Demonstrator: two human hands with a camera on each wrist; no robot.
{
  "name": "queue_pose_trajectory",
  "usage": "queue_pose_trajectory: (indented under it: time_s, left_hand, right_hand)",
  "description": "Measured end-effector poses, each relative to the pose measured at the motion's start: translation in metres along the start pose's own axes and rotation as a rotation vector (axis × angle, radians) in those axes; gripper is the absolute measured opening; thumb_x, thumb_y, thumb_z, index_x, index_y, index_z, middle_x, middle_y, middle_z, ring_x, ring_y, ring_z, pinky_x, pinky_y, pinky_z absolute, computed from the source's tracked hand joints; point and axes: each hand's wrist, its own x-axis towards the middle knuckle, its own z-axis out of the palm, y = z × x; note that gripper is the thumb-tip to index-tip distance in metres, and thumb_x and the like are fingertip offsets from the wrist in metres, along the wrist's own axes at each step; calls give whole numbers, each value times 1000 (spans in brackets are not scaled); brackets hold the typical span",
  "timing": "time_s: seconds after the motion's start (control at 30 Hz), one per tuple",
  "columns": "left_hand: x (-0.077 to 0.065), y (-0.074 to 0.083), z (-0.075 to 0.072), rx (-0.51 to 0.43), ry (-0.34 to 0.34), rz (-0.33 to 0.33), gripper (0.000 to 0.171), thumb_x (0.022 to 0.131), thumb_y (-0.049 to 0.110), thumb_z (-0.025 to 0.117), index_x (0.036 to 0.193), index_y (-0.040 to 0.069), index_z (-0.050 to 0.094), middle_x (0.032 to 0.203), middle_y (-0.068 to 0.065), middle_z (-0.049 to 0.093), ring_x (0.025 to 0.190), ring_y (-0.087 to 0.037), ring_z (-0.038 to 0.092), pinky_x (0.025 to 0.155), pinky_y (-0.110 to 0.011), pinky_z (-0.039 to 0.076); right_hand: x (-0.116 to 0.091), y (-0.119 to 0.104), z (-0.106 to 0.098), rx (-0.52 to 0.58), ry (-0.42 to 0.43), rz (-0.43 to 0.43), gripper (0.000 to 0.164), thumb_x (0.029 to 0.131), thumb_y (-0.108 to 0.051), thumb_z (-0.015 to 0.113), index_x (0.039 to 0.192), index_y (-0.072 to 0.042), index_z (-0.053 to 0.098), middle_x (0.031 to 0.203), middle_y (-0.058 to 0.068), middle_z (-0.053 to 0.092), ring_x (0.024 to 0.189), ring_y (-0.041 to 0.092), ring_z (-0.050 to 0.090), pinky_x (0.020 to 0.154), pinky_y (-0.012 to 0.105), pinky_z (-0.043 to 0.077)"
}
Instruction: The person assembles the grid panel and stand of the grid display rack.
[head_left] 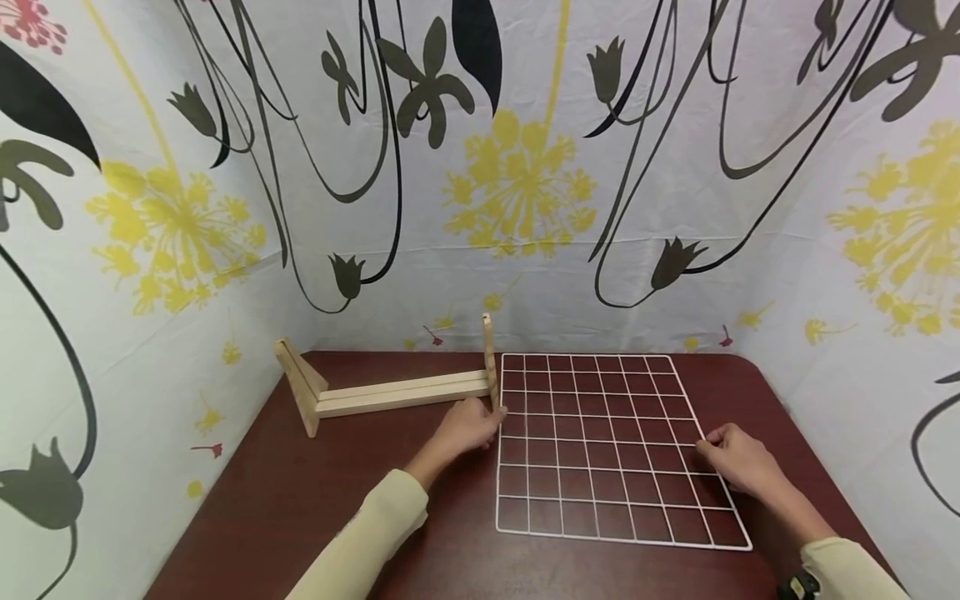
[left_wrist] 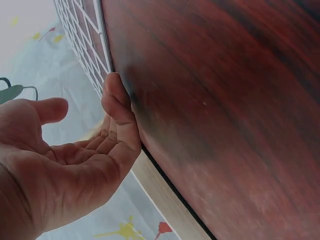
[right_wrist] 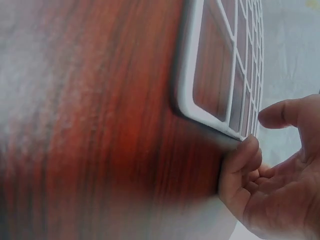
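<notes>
A white wire grid panel (head_left: 596, 440) lies flat on the dark red-brown table. At its left edge is my left hand (head_left: 467, 427); in the left wrist view its bent fingertips (left_wrist: 114, 82) are right at the border wire, the thumb held apart. My right hand (head_left: 738, 460) is at the opposite edge, fingertips (right_wrist: 248, 145) against the border wire and thumb spread away in the right wrist view. Just beyond my left hand stands a wooden frame (head_left: 405, 393), a long crossbar joining two upright end pieces. Its right end piece (head_left: 491, 354) rises close beside the grid's far left corner.
The table (head_left: 300, 517) has rounded far corners. White fabric (head_left: 525, 292) printed with flowers and leaves hangs behind it and on both sides. A dark device (head_left: 799, 585) is strapped at my right wrist, by a pale yellow sleeve (head_left: 847, 567).
</notes>
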Motion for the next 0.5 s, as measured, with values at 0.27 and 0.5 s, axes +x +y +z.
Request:
queue_pose_trajectory:
  time_s: [0.27,0.5]
  left_hand:
    - [0,12,9,23,-19,-12,49,105,37,63,60,16,62,58,-8,72,53,-21,70,51,-28,45]
    - [7,11,12,112,-2,12,38,98,24,67,62,12,64,46,-1,63,46,-19,65,51,-31,50]
  right_hand:
    - [1,4,-5,-70,-23,-9,45,99,-35,59,115,7,62,81,7,69,63,16,62,60,33,47]
    - [4,0,-3,-18,-125,-45,45,99,-31,57,114,10,48,81,8,55,63,18,53,53,33,49]
